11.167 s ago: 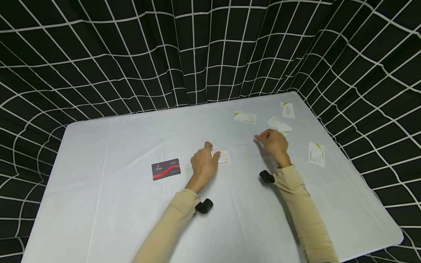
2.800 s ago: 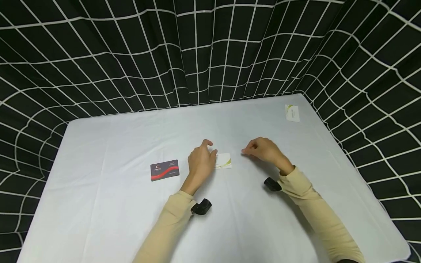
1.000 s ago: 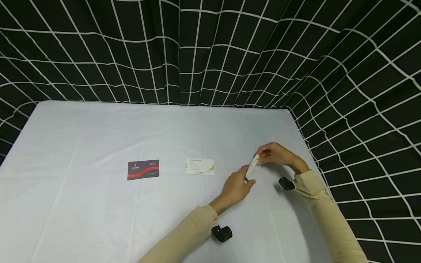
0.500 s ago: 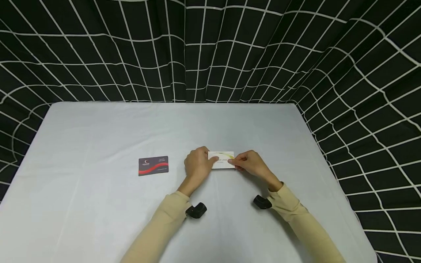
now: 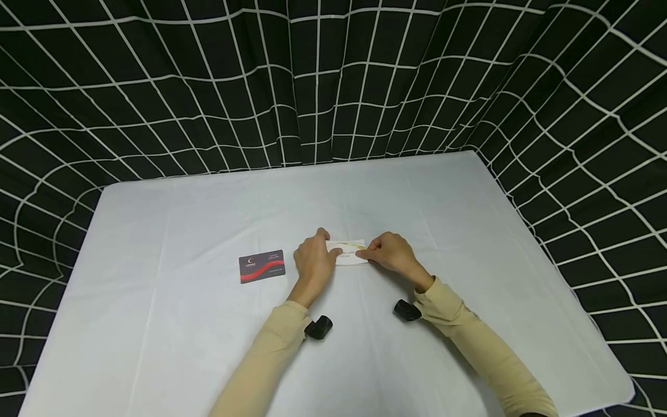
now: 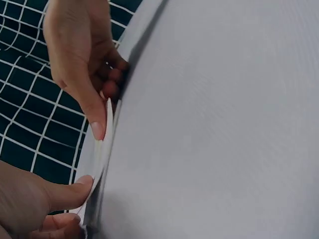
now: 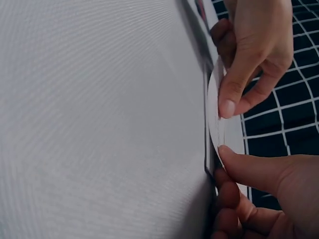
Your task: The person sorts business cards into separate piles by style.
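Observation:
My left hand and right hand pinch opposite ends of a white business card with a yellow-green swoosh. From the side, the card bows slightly in the left wrist view, thumbs on its face; a thin straight edge runs just beneath it. In the right wrist view the curved card sits close over that lower edge. Whether more than one card is held cannot be made out. A dark grey business card with a red wave lies flat, left of my left hand.
A white cloth covers the table. Black curtain with a white grid rises along the back and right edges. A black wrist camera sits at my left cuff, another black camera at the right cuff.
White cards formerly scattered at the right have been gathered from there. A second ago both hands held cards right of a white card lying flat; now they hold over that spot. The dark card stayed put.

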The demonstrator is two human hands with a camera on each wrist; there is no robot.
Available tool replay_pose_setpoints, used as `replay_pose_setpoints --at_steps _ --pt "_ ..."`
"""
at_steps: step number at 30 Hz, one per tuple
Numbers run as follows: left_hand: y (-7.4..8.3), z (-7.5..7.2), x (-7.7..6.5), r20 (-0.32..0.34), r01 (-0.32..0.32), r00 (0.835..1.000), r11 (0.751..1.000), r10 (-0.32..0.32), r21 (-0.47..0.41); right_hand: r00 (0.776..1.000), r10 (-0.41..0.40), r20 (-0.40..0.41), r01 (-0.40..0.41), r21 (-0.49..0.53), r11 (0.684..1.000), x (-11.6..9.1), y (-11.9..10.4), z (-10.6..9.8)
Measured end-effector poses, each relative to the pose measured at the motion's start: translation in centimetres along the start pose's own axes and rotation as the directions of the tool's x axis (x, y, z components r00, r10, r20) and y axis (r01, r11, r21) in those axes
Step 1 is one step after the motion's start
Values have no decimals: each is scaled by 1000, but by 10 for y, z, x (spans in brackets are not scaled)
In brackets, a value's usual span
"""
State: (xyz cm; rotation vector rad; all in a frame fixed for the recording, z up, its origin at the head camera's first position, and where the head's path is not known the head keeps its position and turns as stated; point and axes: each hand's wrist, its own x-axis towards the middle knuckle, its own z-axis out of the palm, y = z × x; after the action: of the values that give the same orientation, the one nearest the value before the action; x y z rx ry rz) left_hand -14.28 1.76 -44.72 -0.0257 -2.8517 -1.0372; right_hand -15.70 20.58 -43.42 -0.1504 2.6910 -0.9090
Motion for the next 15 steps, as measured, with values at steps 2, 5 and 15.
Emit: replay_pose_setpoints --at_steps 2,5,15 --pt "-3 1 3 -17 -2 1000 1000 3 30 1000 -3 -14 3 -11 1000 4 -2 2" --pt "-6 3 7 -23 -3 1000 998 4 70 1000 -2 -27 2 -20 1000 10 -1 5" --pt "-40 -67 -12 241 -346 921 927 306 144 991 -92 -98 83 -98 992 -43 46 -33"
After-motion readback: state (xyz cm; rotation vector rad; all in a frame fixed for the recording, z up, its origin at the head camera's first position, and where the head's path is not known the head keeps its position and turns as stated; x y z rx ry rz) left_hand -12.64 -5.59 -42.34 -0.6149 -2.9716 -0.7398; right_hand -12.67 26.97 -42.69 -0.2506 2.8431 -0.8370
